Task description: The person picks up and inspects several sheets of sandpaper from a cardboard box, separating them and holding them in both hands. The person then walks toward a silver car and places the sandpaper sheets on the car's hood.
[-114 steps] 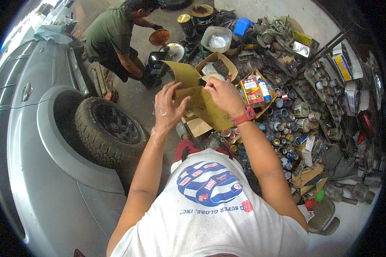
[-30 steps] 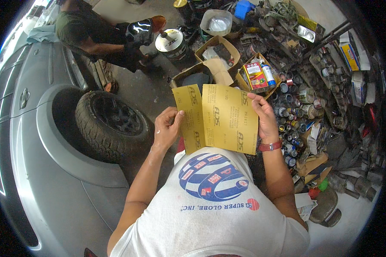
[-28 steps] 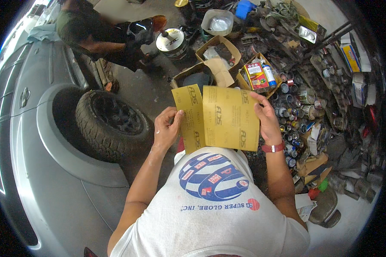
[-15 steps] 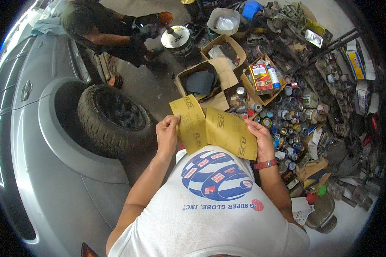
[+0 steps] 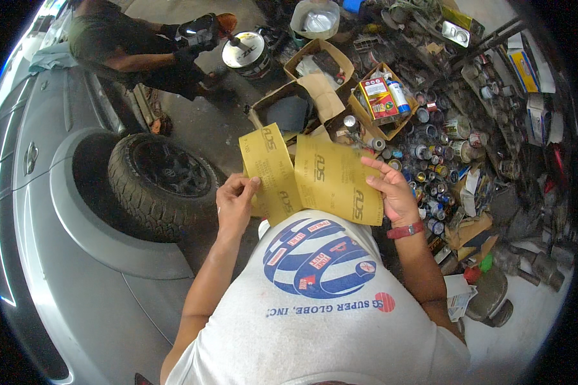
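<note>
Two yellow sheets of sandpaper are held up in front of my chest. My left hand (image 5: 236,200) pinches the lower edge of the left sheet (image 5: 271,172), which bends over at its top. My right hand (image 5: 392,192) grips the right sheet (image 5: 335,179) by its right edge, fingers spread across it. The sheets overlap in the middle. My white printed shirt (image 5: 315,301) fills the lower part of the view.
A grey car (image 5: 51,212) with a black tyre (image 5: 164,183) stands at my left. Another person (image 5: 135,48) crouches at the top left beside a white paint bucket (image 5: 247,54). Cardboard boxes (image 5: 321,64) and several cans (image 5: 430,160) crowd the floor at right.
Since the first frame I lifted the sandpaper sheets from the cardboard box up toward my chest. Over the last second they came closer and the left sheet's top bent over.
</note>
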{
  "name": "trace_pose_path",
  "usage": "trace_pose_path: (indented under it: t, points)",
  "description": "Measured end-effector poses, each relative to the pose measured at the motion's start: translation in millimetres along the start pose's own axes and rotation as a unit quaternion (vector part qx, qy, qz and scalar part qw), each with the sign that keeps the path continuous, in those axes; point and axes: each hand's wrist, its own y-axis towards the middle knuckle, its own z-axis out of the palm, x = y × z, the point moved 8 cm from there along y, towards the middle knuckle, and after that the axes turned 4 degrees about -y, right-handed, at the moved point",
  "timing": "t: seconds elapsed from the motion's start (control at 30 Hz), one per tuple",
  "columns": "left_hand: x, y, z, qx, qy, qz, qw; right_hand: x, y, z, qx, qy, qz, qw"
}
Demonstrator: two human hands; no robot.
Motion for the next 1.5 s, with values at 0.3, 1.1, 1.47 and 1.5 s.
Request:
trace_pose_path:
  t: [0.3,1.1,1.47,1.5]
  points:
    - [89,36,-109,-0.137,-0.043,-0.098,0.985,3,-40,-198,-0.287,-0.048,-0.109,0.95]
    - [161,132,-47,-0.144,0.401,0.067,0.902,-40,-24,-192,-0.318,0.001,-0.127,0.94]
    - [277,40,-151,-0.289,0.15,-0.128,0.937,-44,66,-128,-0.218,-0.02,-0.127,0.967]
    - [284,36,-153,-0.291,0.099,-0.129,0.943,-48,80,-107,-0.196,-0.036,-0.113,0.973]
